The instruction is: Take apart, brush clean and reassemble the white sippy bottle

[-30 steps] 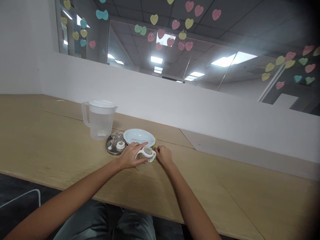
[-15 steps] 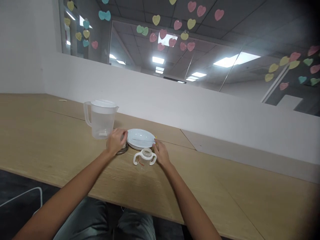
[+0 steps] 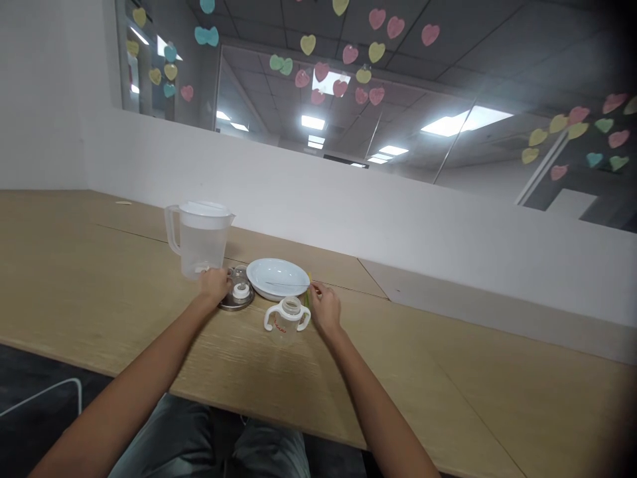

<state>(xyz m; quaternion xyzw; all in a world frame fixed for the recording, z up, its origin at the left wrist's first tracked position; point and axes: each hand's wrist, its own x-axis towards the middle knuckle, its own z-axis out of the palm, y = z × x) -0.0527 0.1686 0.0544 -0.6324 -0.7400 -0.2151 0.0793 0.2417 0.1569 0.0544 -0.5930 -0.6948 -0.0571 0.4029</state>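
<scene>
My left hand [image 3: 215,287] is closed at the left rim of a round metal tray [image 3: 236,307], its fingertips partly hidden. On that tray lie a white ring-shaped cap [image 3: 241,291] and a clear piece. My right hand [image 3: 326,309] is pinched at the right rim of a white oval bowl [image 3: 279,268], at the end of a thin rod [image 3: 288,285] that reaches across the bowl. Something yellow-green shows by these fingers, mostly hidden. In front of the bowl stands a clear baby bottle [image 3: 286,326], upright and uncapped, with two white handles and red marks.
A clear plastic pitcher [image 3: 203,240] with a white lid stands behind my left hand. A small pale object [image 3: 123,202] lies at the table's back left. The wooden table [image 3: 423,385] meets a white wall [image 3: 308,199] under a window with heart-shaped notes.
My left hand has moved left, uncovering the tray with the white cap. The bowl has shifted slightly left. My right hand and the rod have moved slightly right.
</scene>
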